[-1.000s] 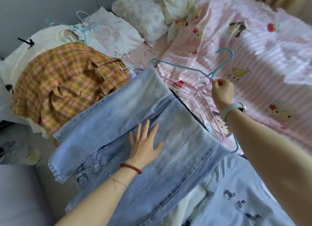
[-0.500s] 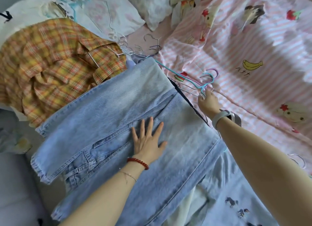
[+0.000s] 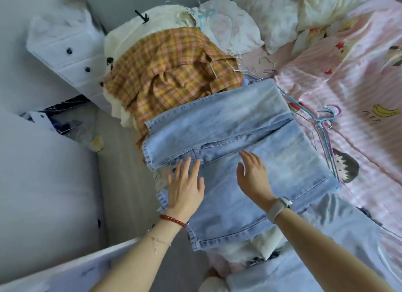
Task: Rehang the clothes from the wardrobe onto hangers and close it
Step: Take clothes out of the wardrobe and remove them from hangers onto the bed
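Light blue jeans point(image 3: 235, 126) lie folded across the bed's edge. My left hand point(image 3: 185, 187) lies flat with straight fingers on their left part, near the waistband. My right hand point(image 3: 253, 176) lies flat on the middle of the denim, fingers straight. A bundle of wire hangers point(image 3: 324, 126), teal, pink and purple, rests on the pink striped bedspread point(image 3: 359, 95) along the jeans' right edge; no hand touches it. An orange plaid shirt point(image 3: 171, 74) on a hanger lies behind the jeans, over white garments point(image 3: 156, 17).
A white drawer unit point(image 3: 65, 45) with dark knobs stands at the left beside the bed. White pillows point(image 3: 278, 13) sit at the bed's head. More pale clothes point(image 3: 326, 259) lie at the lower right. A white panel point(image 3: 54, 267) crosses the lower left.
My right hand has let go of the hangers and come down flat on the jeans. The hangers now lie on the bedspread. My left hand slid left toward the waistband.
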